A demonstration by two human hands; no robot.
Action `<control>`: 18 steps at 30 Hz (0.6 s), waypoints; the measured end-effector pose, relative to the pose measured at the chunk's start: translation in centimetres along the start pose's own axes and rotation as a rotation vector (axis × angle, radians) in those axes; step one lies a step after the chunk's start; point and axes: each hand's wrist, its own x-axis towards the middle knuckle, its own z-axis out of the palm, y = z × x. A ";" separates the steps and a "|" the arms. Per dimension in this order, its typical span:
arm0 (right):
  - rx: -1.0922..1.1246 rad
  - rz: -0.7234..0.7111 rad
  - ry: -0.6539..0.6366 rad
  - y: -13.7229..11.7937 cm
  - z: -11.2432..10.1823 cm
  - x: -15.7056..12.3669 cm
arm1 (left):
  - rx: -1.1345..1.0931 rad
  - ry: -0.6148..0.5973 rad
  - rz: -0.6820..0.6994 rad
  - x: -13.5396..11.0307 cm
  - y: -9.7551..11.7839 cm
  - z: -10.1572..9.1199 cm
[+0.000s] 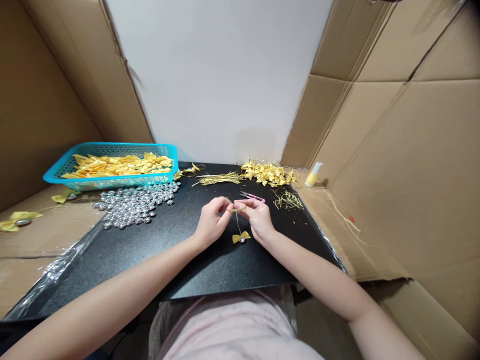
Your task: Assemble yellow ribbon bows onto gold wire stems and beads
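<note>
My left hand [214, 220] and my right hand [258, 217] meet over the middle of the black table, both with fingers pinched. Between the fingertips runs a thin golden cord [237, 209], bent in a loop. From it a strand hangs down to a yellow bow [241, 237] with a shiny silver bead at its centre. Just behind my right hand lies a pair of pink-handled thread snips [253, 197]. The fingertips partly hide the cord.
A blue basket [112, 186] of yellow ribbon pieces stands at left, with many silver beads [129, 204] before it. Cut cords [220, 178], a pile of yellow bows [268, 172], cord scraps [288, 200] and a thread spool [314, 175] lie further right. Cardboard walls [405, 150] flank the table.
</note>
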 end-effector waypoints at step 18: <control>0.020 0.003 0.010 -0.7 0.3 -0.5 | -0.020 -0.001 0.023 -0.1 -0.1 -0.1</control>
